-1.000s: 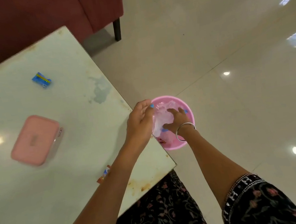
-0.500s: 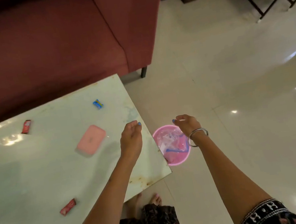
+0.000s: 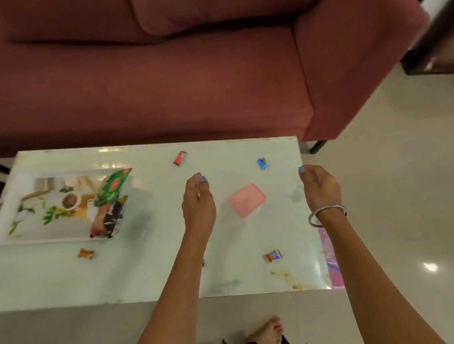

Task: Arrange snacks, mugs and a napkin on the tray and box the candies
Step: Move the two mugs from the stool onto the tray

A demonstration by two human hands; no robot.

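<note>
A closed pink box point(image 3: 248, 200) lies on the pale table point(image 3: 150, 259) between my hands. My left hand point(image 3: 198, 202) hovers just left of it, fingers loosely curled and holding nothing. My right hand point(image 3: 319, 184), with a bangle at the wrist, hovers over the table's right edge, also holding nothing. Wrapped candies are scattered: a red candy point(image 3: 179, 158) at the back, a blue candy point(image 3: 262, 163), an orange-blue candy point(image 3: 273, 255) near the front, a brown-orange candy point(image 3: 85, 253) at the left. A printed tray point(image 3: 35, 218) at the left carries a green snack packet point(image 3: 113, 186) and a dark snack packet point(image 3: 110, 217).
A maroon sofa point(image 3: 175, 70) stands right behind the table. A pink bin point(image 3: 331, 262) sits on the floor against the table's right edge, mostly hidden. My bare foot point(image 3: 269, 332) shows on the tiled floor in front of the table.
Both hands have risen out of the pink bin and come back over the table. My view has swung left, bringing the tray, the snack packets and more candies into sight.
</note>
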